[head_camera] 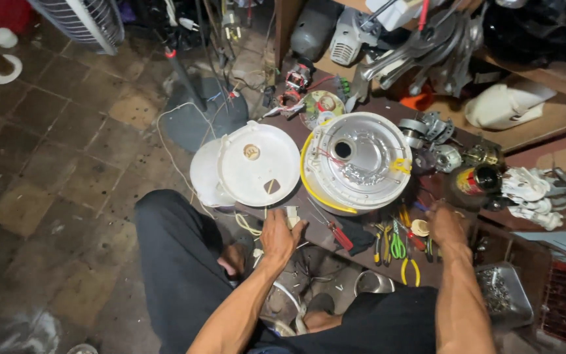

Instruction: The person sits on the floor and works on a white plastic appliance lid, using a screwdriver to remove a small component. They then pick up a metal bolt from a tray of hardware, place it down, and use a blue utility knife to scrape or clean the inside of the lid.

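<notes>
a cluttered repair workshop: pliers (397, 248) and a red screwdriver (339, 236) beside the right hand (445, 224), motor parts (435, 141) beyond it.

On the counter (361, 246), the lid (257, 164) lies left of the upturned cooker (358, 160), with pliers (397, 246) before it.

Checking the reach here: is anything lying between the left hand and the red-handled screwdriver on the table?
Nothing visible blocks it. The left hand rests at the table edge, gripping a small white part; the red-handled screwdriver lies just to its right on bare dark tabletop, with only that open strip between them.
</notes>
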